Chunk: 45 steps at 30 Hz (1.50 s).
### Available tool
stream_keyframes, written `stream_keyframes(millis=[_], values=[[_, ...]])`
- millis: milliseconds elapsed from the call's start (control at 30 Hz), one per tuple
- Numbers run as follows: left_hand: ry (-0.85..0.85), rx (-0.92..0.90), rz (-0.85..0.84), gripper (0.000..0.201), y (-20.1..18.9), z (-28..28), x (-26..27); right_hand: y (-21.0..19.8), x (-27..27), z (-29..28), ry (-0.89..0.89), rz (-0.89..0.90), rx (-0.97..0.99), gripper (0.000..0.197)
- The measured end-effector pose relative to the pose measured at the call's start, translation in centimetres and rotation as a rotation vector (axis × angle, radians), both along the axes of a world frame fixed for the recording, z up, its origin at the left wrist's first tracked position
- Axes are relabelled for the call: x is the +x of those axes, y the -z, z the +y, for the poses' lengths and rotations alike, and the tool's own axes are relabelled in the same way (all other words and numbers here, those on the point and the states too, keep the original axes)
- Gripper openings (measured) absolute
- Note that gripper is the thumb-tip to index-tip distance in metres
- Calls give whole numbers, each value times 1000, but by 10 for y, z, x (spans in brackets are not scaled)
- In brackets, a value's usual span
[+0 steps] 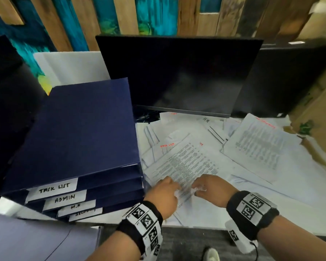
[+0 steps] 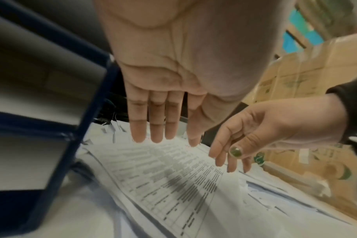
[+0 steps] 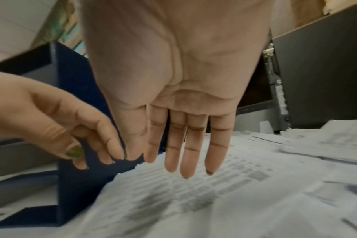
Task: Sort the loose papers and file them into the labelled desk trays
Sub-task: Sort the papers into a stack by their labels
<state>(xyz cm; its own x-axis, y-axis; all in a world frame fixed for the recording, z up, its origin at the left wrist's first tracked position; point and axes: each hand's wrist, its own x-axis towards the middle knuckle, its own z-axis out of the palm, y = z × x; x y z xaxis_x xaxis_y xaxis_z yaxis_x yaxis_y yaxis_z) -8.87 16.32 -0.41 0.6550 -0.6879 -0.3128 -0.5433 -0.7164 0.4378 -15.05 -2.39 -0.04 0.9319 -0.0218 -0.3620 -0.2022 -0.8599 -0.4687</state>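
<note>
A stack of dark blue trays (image 1: 79, 129) stands at the left, with labels TASK LIST (image 1: 55, 188), ADMIN (image 1: 65, 199), H.R (image 1: 75, 206) and a fourth I cannot read. Loose papers cover the desk to the right of it. On top lies a sheet of dense print (image 1: 184, 162) (image 2: 173, 177) (image 3: 194, 193). My left hand (image 1: 166, 189) (image 2: 163, 138) and right hand (image 1: 209, 187) (image 3: 183, 161) are side by side over its near end, fingers straight and pointing down, fingertips at the sheet. Neither hand holds anything.
A dark monitor (image 1: 177, 72) stands behind the papers. Another printed sheet with red writing (image 1: 260, 146) lies at the right, and cardboard boxes (image 1: 320, 113) stand beyond it. A pale blue sheet (image 1: 36, 240) lies at the bottom left. The desk's front edge (image 1: 196, 226) runs under my wrists.
</note>
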Motion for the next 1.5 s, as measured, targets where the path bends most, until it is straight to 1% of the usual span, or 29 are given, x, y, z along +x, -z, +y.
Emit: stream_keyframes(millis=[67,133,233,300,367,433,500,633,700,733,867,967,1033,1167,1233,1267,1333,1400,1433,1467,1500], values=[[6,72,58,53,11,-19,7,10,2,-25,54,19,-16,29],[49,140,84,56,21,-36,12,20,5,-51,111,10,-6,29],[112,232,58,62,36,-61,19,30,10,-90,197,-65,-38,32],[127,324,65,72,46,-75,22,34,14,-116,268,-137,-99,37],[112,377,80,82,56,-84,24,38,18,-141,338,-163,-161,43],[73,378,86,86,63,-94,25,42,20,-165,400,-127,-207,50],[27,371,83,87,65,-105,26,48,21,-187,417,-38,-236,61],[-53,379,65,87,68,-123,32,63,21,-210,339,142,-266,88],[-80,397,57,87,68,-129,34,68,22,-212,312,178,-290,96],[-93,405,56,87,68,-131,34,70,22,-214,312,176,-295,97],[-139,429,65,87,64,-140,32,67,25,-222,365,113,-248,84],[-156,441,85,88,63,-146,30,64,24,-225,345,110,-226,82],[-166,421,119,86,60,-151,27,63,25,-225,326,124,-251,76],[-153,360,228,74,48,-164,18,55,30,-223,323,162,-332,60],[-128,308,237,65,38,-166,21,51,34,-218,356,103,-318,49],[-150,240,241,60,35,-165,26,50,36,-215,372,71,-281,45],[-272,78,241,49,28,-158,40,49,41,-206,379,34,-156,39],[-448,21,162,41,25,-145,57,47,44,-196,406,18,10,30],[-542,20,122,40,26,-138,64,46,46,-192,442,19,88,35],[-627,24,105,40,30,-131,71,46,47,-189,496,24,155,44],[-706,10,115,42,34,-124,76,49,49,-188,555,23,213,53]])
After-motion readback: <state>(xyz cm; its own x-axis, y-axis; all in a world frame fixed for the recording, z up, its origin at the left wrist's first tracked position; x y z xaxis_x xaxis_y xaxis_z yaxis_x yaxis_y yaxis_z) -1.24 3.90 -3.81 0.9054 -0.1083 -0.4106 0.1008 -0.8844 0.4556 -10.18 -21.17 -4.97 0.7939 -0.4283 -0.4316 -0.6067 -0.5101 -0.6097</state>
